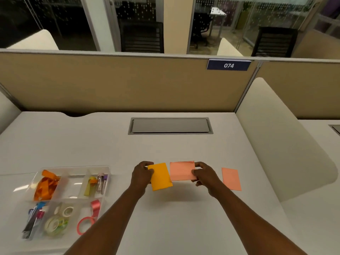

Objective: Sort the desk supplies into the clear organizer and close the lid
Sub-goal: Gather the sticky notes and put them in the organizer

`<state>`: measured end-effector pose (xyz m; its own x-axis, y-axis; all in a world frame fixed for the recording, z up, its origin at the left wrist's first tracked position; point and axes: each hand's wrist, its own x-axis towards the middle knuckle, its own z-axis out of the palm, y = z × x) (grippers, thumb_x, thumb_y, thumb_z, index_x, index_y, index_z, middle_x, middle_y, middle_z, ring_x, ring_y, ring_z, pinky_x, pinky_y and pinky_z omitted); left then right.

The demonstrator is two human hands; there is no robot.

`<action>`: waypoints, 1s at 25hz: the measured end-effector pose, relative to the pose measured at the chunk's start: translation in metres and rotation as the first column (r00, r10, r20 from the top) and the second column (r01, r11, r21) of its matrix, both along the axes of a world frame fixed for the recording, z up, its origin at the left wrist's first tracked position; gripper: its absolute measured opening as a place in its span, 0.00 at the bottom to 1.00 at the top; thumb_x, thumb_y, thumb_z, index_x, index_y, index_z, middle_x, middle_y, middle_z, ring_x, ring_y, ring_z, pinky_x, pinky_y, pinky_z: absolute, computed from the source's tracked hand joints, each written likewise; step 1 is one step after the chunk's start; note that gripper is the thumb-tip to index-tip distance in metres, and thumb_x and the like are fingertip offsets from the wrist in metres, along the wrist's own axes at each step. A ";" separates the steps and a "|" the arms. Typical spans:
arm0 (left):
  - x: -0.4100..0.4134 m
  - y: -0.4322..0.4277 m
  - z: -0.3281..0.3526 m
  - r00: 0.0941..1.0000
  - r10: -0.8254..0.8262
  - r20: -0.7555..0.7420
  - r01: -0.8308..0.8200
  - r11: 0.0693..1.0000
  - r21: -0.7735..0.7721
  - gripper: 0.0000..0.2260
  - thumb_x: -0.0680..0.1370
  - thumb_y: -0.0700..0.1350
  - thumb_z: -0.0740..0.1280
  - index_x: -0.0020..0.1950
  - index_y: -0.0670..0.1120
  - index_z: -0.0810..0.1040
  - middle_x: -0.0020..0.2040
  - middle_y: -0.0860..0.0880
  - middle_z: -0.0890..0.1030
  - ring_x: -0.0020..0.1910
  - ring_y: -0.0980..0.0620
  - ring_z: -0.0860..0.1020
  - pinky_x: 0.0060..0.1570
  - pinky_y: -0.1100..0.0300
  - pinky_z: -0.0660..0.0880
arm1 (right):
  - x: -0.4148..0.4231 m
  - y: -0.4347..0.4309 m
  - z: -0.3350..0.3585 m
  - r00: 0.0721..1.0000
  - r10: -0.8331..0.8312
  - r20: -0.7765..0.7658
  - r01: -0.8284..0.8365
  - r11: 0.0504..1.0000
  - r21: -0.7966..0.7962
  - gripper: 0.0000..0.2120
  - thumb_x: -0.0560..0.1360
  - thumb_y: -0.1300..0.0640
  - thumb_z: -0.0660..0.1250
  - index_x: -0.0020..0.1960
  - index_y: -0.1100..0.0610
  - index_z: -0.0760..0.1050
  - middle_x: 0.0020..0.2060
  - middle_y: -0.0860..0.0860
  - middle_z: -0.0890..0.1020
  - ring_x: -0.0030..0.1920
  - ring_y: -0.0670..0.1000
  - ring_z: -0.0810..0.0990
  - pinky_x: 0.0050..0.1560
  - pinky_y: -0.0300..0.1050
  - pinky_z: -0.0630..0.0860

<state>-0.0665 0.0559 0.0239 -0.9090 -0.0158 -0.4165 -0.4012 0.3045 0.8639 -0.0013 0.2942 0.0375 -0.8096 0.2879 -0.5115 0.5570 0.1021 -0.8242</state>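
My left hand (142, 173) pinches the left edge of an orange sticky-note pad (161, 176), held just above the desk. My right hand (204, 174) grips the right edge of a salmon-pink pad (181, 171) beside it. A second pink pad (231, 178) lies flat on the desk to the right. The clear organizer (73, 169) sits at the left with its lid open. Its compartments hold orange ribbon (46, 184), tape rolls (56, 222), pens (34, 219), a red ribbon (95, 206) and small tubes (102, 181).
The white desk has a grey cable hatch (170, 125) at the back centre. A tan partition (119, 83) with a "074" label closes the far side. A cream divider panel (281, 142) stands at the right. The organizer's clear lid (14, 183) lies open toward the left.
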 end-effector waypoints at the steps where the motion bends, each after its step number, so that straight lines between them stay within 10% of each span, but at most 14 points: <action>1: -0.003 -0.009 0.006 0.999 0.049 -0.007 -0.049 0.998 0.028 0.10 0.76 0.35 0.64 0.54 0.47 0.77 0.53 0.43 0.76 0.45 0.46 0.77 0.37 0.52 0.79 | -0.002 -0.008 0.000 0.999 -0.039 -0.016 0.039 0.999 -0.002 0.09 0.76 0.63 0.63 0.55 0.56 0.76 0.46 0.58 0.82 0.35 0.52 0.82 0.34 0.45 0.78; 13: -0.005 -0.094 0.059 0.916 0.333 0.226 -0.401 0.793 0.458 0.20 0.77 0.27 0.58 0.66 0.43 0.69 0.59 0.37 0.72 0.52 0.34 0.77 0.42 0.47 0.81 | -0.027 -0.122 0.018 0.979 -0.181 -0.098 0.151 0.954 -0.258 0.27 0.72 0.74 0.57 0.64 0.50 0.68 0.57 0.63 0.73 0.42 0.64 0.86 0.40 0.50 0.83; 25: -0.009 -0.164 0.053 0.861 0.419 0.289 -0.508 0.686 0.520 0.09 0.77 0.34 0.64 0.56 0.38 0.73 0.49 0.37 0.79 0.42 0.41 0.80 0.39 0.51 0.77 | -0.049 -0.230 0.032 0.980 -0.197 -0.031 0.175 0.924 -0.339 0.10 0.80 0.64 0.63 0.60 0.60 0.71 0.50 0.61 0.82 0.44 0.59 0.86 0.45 0.49 0.82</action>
<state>-0.0756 -0.1081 0.0768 -0.7826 -0.1438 -0.6057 -0.4833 -0.4729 0.7367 -0.0506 0.0639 0.0690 -0.7919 0.2583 -0.5533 0.4851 -0.2842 -0.8270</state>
